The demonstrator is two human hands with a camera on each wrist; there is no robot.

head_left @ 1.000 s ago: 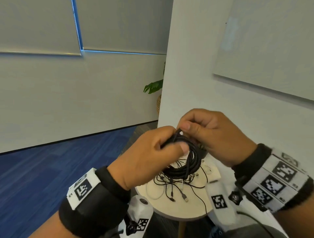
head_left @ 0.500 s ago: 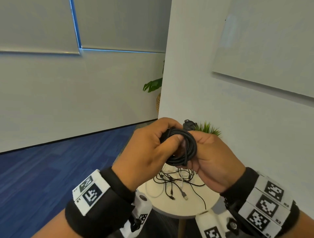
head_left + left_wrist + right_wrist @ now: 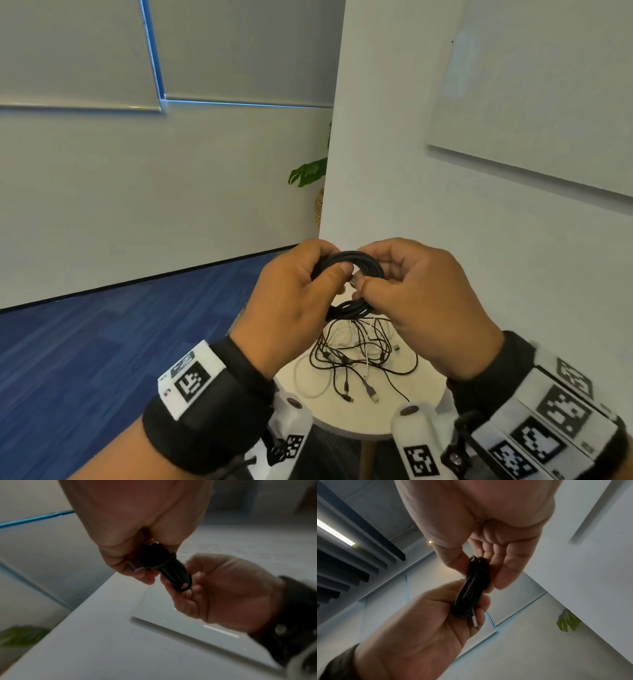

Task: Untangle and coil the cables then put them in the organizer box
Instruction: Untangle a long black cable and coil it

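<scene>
Holding a black coiled cable (image 3: 356, 263) up in front of the chest, well above the round white table (image 3: 370, 418), the person works it with both hands. The left hand (image 3: 294, 301) grips the left side of the coil, fingers curled round the bundled loops and thumb pressed across them. The right hand (image 3: 424, 301) pinches the right side between thumb and fingers; a metal plug end (image 3: 474, 620) shows at the left palm in the right wrist view. Judged from this, the step in hand is finishing the coil and securing its loose end.

To do it well, the left hand should keep the loops clamped flat so none springs out, while the right hand tucks or wraps the free end round the bundle. Loosening either grip too early would likely let the stiff loops open. The loops should stay even, so the coil fits a compartment.

Count, left to right: one left hand, one black coil held, one right hand. Below lies one tangle of loose cables (image 3: 359, 356) on the table, black and white strands mixed; the number of separate cables cannot be told, though at least three plug ends show. The organizer box is not in view. One leafy plant (image 3: 308, 171) stands behind the wall corner.
</scene>
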